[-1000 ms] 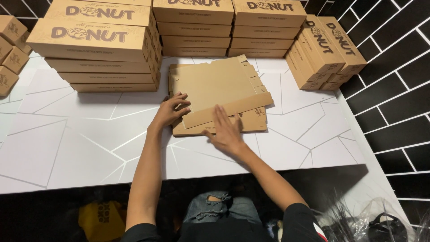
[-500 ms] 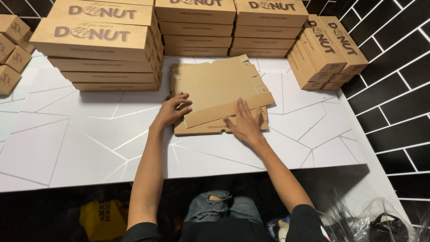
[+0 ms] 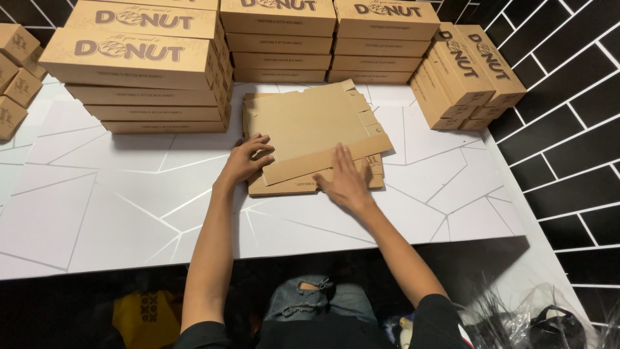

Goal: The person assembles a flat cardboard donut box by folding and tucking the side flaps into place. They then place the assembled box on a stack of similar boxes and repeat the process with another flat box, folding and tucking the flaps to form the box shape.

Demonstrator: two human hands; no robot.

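A stack of flat, unfolded brown cardboard box blanks [image 3: 310, 123] lies in the middle of the table, towards its far side. The top blank sits slightly askew on the pile, with notched tabs along its right edge. Its long near flap [image 3: 323, 161] is creased up out of the flat and runs slantwise from near left to far right.

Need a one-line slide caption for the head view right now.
Left hand and right hand press a flat brown cardboard box blank on a white table, beside stacked brown cardboard boxes.
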